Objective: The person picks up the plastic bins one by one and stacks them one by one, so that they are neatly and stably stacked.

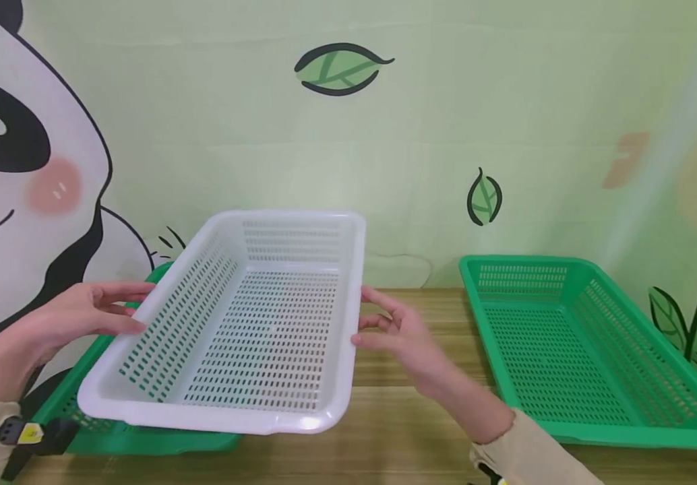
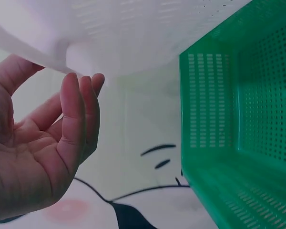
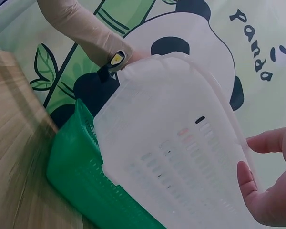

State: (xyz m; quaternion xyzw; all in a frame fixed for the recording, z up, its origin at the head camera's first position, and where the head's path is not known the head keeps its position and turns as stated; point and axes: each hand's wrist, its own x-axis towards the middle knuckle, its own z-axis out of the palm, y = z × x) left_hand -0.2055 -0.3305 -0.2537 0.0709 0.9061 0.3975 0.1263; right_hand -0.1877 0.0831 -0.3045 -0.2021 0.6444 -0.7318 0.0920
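A white slotted plastic basket (image 1: 215, 419) is held up in the head view, tilted so its inside faces me. My left hand (image 1: 78, 313) grips its left rim, fingers curled under the edge in the left wrist view. On the opposite side, my right hand (image 1: 394, 330) pinches the right rim between thumb and fingers. Below and behind the white basket stands a green basket (image 1: 160, 439), mostly covered by it in the head view. The right wrist view shows the white basket's outer wall (image 3: 148, 119) overlapping this green basket (image 3: 81, 157).
A second green basket (image 1: 488, 343) stands to the right on the wooden table (image 1: 397, 417). Behind the table hangs a pale green cloth (image 1: 227, 121) printed with a panda and leaves. Bands with small devices are strapped around both wrists.
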